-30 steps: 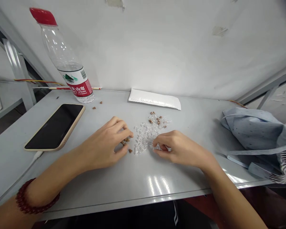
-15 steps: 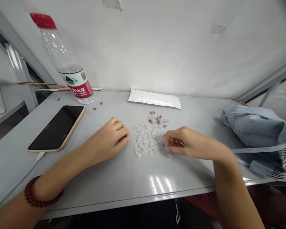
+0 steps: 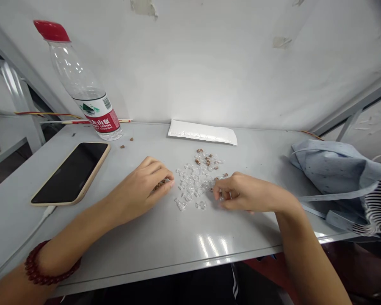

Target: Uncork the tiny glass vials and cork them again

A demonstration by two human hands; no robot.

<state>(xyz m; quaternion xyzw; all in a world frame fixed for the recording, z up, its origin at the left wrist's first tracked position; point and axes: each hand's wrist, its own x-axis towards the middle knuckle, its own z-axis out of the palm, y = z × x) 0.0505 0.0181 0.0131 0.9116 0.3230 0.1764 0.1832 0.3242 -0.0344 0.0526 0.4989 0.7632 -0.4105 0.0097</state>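
- While the head camera looks down at a pale grey table (image 3: 146, 262), the left hand (image 3: 138, 197) is curling closed at 9 o'clock from a loose pile of clear plastic pieces (image 3: 193, 182).
- Its fingertips and thumb are pinching a small clump of brown bits (image 3: 159, 184), and the grip is clenched. The brown bits that were lying loose just beside this hand a second ago are no longer showing on the table, so they are now gathering in its fingers.
- The right hand (image 3: 241, 194) is reaching in at 3 o'clock from the pile, with its fingers curling down against the pile's edge. It has shifted slightly since a moment ago. I cannot tell whether it is grasping a clear piece, because the fingers are hiding what lies under them.
- More brown bits are lying among the clear pieces at the pile's 12 o'clock side, and a few are sitting farther off at 10 o'clock, near a water bottle (image 3: 82, 89).
- A phone (image 3: 71, 173) is lying at 9 o'clock with a cable (image 3: 42, 216) attached, a white packet (image 3: 202, 132) is lying at 12 o'clock, and a blue cloth bag (image 3: 333, 167) is slumping at 2 o'clock.
- A bead bracelet (image 3: 49, 264) is circling the left wrist.
- The clear pieces are too glassy and tangled to count or to tell apart.
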